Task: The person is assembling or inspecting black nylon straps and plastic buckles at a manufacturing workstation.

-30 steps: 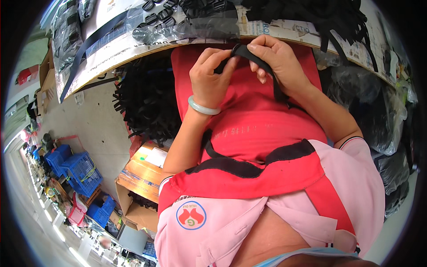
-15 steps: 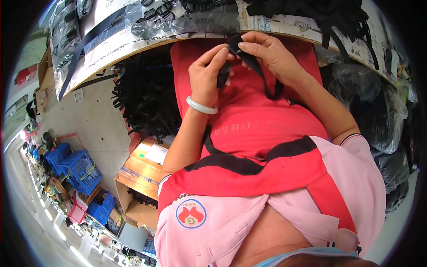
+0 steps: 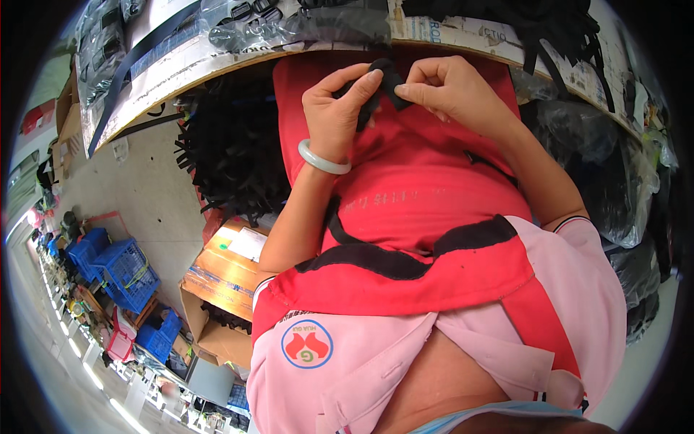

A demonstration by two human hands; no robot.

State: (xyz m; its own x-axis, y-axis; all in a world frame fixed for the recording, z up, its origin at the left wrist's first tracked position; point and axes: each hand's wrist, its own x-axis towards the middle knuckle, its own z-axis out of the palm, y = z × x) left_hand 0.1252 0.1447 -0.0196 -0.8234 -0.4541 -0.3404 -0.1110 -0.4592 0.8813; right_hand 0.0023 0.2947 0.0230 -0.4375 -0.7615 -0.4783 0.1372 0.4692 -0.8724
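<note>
Above my red apron (image 3: 405, 173), close to the worktable's edge, my two hands work on a black webbing strap (image 3: 392, 81). My left hand (image 3: 336, 105), with a pale bangle on its wrist, pinches the strap between thumb and forefinger. A dark piece, perhaps a buckle, sits under its curled fingers, mostly hidden. My right hand (image 3: 452, 94) is closed, its thumb and forefinger at the strap's side. A short flat stretch of strap spans the gap between the hands.
The worktable (image 3: 191, 76) curves across the top, holding bagged black buckles (image 3: 260, 29) and a heap of black straps (image 3: 506, 18). More black straps (image 3: 235, 155) hang at left, above an open carton (image 3: 220, 289). Black-filled plastic bags (image 3: 593, 159) stand at right; blue crates (image 3: 126, 275) lie beyond.
The long strap loop that hung below my right hand no longer shows. My right hand has moved slightly right and down, and my left thumb has shifted up onto the strap.
</note>
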